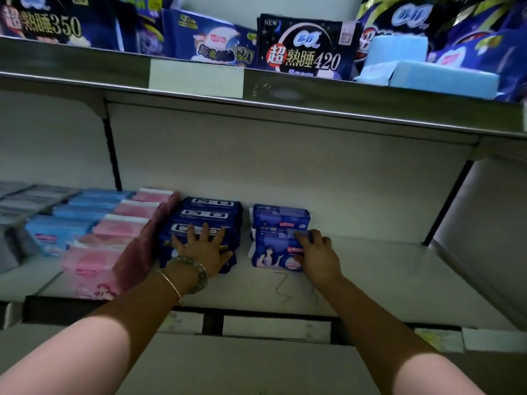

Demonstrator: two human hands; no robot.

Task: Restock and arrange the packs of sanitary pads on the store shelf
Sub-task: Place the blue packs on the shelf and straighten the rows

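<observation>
Left hand (pixel 204 248): fingers spread, palm pressed flat on the front of the dark blue row (pixel 211 215); bead bracelet (pixel 199 273) and thin gold bangle (pixel 171 283) at the wrist
Right hand (pixel 319 256): fingers curled over the top right corner of the front navy pack (pixel 275 253)
Dark blue row: soft, glossy film packs, rectangular, standing one behind another from the left palm back to the wall
Rear navy pack (pixel 281 216): directly behind the gripped one, touching it; a narrow gap separates this pair from the row under the left hand
Pink packs (pixel 125 223): matte, pillowy; just left of the left hand, against the dark blue row
Pale blue packs (pixel 85 212): further left
Shelf (pixel 399 280): smooth pale metal, bare right of the right hand
</observation>
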